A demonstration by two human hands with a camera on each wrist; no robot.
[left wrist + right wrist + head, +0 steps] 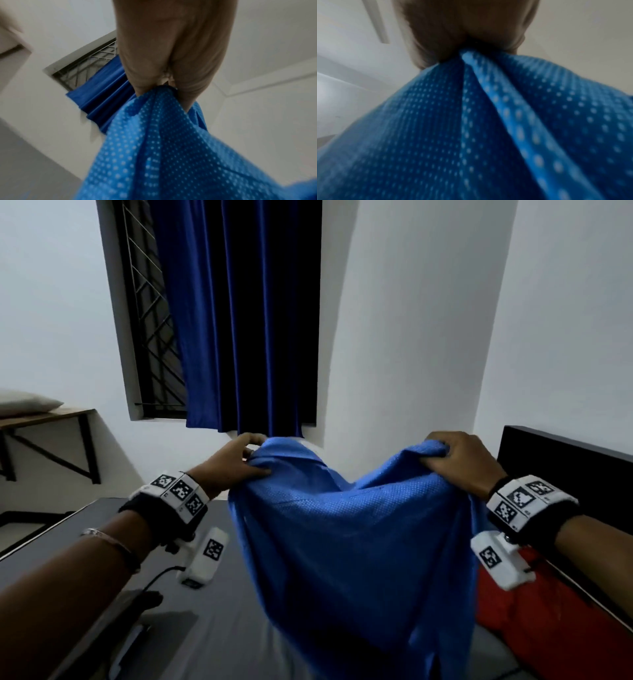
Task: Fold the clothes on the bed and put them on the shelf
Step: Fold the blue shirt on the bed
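Head view had the blue shirt [346,542] hanging mid-frame between 2 hands, left hand [233,467] and right hand [462,463] each clenching a top corner above the bed [212,628].

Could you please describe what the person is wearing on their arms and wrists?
Both forearms are bare, with no sleeves. Each wrist carries a black strap bearing white blocks printed with black-and-white square markers, and a white camera module hangs beneath each wrist. A black cable runs from the left module. The left forearm also wears a thin silver bracelet.
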